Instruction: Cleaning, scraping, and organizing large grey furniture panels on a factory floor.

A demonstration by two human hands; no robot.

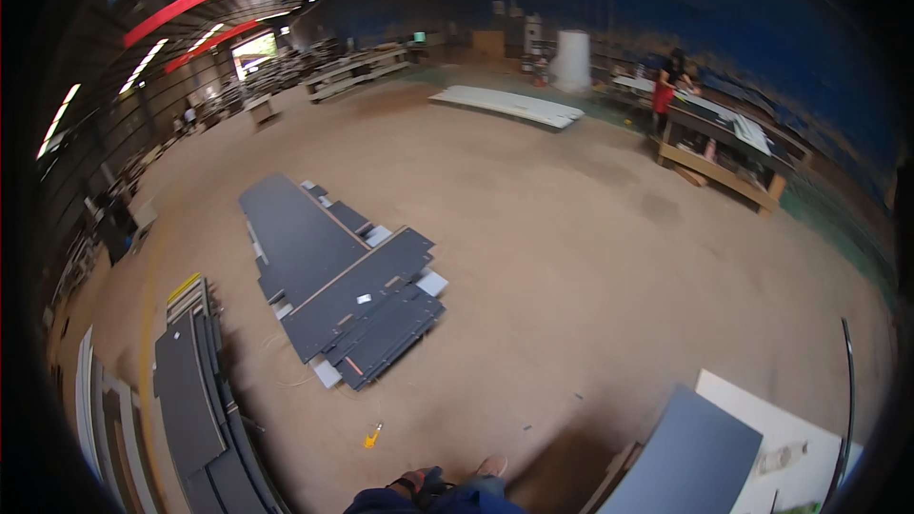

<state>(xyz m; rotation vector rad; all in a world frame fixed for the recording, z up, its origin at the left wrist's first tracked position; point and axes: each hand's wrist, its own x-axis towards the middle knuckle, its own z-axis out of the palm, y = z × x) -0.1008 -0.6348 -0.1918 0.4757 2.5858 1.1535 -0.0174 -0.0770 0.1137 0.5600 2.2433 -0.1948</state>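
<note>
At the bottom edge, close to my body and a dark blue sleeve [376,502], my left hand [415,481] shows only in part. A dark shape sits right beside it, too small and blurred to name. Its fingers are not clear enough to tell whether they hold anything. My right hand is out of view. My shoe [492,466] shows just to the right. On the floor ahead and to the left lies a yellow tool [372,436], its kind too small to make out. Beyond it, a low stack of dark grey panels [357,300] rests on the floor.
Another stack of long grey panels [188,390] stands at left. Near right, a blue-grey board [690,457] lies over a white board [762,419], beside a thin black upright bar [847,390]. White panels [505,105] lie far ahead. A person [669,86] works at a bench [724,171].
</note>
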